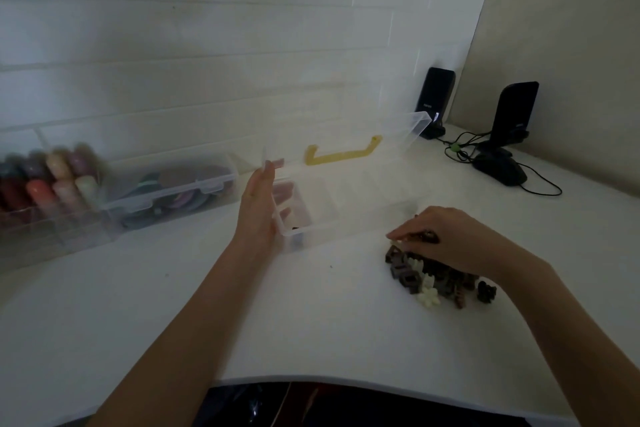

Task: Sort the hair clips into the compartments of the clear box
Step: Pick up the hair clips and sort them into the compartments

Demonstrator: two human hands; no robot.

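While the right hand (446, 239) presses down on the pile of hair clips (433, 281), fingers curled over them, its grip cannot be made out
Left of it, the left hand (258, 208) lies flat, fingers straight, against the end wall of the clear box (346, 222), lid (398, 135) raised, on the bench (311, 315)

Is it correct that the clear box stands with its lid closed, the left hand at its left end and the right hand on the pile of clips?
Not quite: in the head view the clear box has its lid open. The rest holds.
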